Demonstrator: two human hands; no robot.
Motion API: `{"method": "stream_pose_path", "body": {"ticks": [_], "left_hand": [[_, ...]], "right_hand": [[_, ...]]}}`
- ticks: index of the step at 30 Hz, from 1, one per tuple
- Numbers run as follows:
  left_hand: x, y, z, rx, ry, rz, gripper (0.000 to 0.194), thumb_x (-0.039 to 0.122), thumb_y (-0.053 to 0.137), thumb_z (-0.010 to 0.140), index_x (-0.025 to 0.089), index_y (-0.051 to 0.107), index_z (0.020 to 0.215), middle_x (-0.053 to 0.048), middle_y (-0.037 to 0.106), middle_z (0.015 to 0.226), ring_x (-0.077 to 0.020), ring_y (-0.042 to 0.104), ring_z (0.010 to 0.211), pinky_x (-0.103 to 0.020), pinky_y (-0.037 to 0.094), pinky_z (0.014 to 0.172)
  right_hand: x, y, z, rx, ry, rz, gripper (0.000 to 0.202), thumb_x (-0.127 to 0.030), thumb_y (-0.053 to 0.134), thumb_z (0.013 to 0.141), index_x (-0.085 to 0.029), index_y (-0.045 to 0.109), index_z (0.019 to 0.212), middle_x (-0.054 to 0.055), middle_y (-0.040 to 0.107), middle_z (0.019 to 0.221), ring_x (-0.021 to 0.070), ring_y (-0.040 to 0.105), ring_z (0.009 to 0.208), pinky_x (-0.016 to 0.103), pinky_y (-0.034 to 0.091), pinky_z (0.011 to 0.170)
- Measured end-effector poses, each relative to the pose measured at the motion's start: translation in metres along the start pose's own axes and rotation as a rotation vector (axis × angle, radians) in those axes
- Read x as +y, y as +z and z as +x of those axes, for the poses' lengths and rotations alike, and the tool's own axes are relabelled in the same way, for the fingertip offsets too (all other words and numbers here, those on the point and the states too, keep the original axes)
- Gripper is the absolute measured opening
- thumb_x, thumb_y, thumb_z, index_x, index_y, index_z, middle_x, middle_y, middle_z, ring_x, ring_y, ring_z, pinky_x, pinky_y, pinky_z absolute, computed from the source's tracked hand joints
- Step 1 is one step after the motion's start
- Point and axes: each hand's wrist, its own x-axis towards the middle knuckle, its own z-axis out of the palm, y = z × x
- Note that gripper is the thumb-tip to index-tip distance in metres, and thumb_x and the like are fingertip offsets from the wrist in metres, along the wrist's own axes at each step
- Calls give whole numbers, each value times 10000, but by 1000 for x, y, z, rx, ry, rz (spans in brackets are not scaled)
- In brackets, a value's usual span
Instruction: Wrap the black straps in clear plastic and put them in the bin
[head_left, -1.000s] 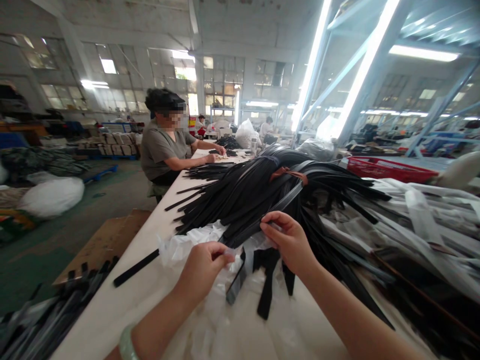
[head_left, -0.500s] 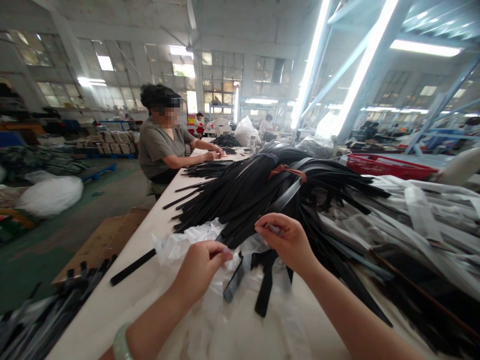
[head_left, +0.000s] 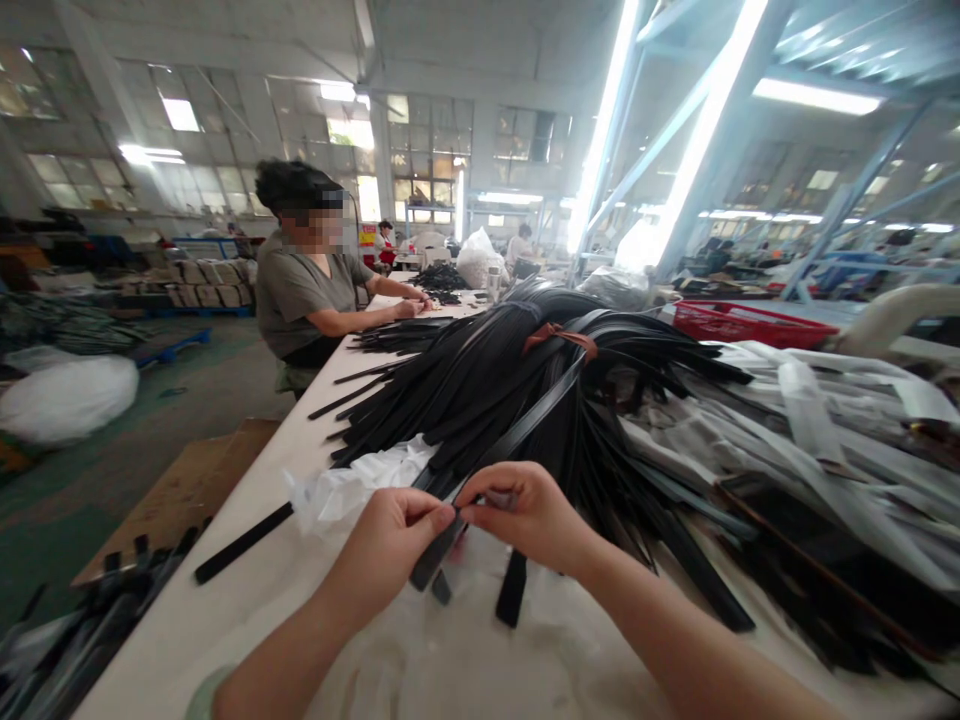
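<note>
My left hand [head_left: 397,540] and my right hand [head_left: 529,515] meet over the table's near part, fingertips pinched together. Between them is a black strap [head_left: 433,562], its flat rounded end hanging below my left fingers. Right behind the hands lies a large bundle of long black straps [head_left: 427,400], gathered with a reddish-brown tie [head_left: 559,340]. Crumpled white plastic film [head_left: 360,485] lies just left of the bundle, with one black strap [head_left: 244,545] sticking out from it. Another strap end [head_left: 512,590] points toward me below my right hand.
A co-worker [head_left: 307,290] stands at the table's left edge, hands over small pieces. White-wrapped strips [head_left: 810,410] and dark straps heap on the right, before a red crate [head_left: 750,322]. More straps [head_left: 112,620] and cardboard [head_left: 180,500] lie below the left edge.
My hands have come together; the right moved left and down to meet the left. A strap end now hangs at the fingertips, where thin film was before. The view has shifted slightly right.
</note>
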Motion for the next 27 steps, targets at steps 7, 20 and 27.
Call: {"method": "stream_pose_path", "body": {"ticks": [7,20,27], "left_hand": [[2,-2,-2,-189,-221,-125,451,580,691,660,131,687,630,-102,722,631,-194,659,578,-207,393,473],[-1,1,-1,-149,-291,-190,432,543,734,618,113,694,626,-104,718,628,-172,645,559,-225,439,521],[-3,4,-4,-101,-229,-267,404,491,758,607,94,693,647,-106,713,625,-175,651,555,-219,439,496]], "right_hand": [[21,-31,16,307,301,158,470,-477,617,801,-126,636,1113,9,662,622,39,351,339,158,230,317],[6,-10,8,100,105,-49,367,-396,450,935,-157,626,1151,80,727,1012,125,643,643,247,514,601],[5,8,1,23,-2,30,307,-364,474,941,-170,664,1082,76,728,1012,189,663,949,335,501,874]]}}
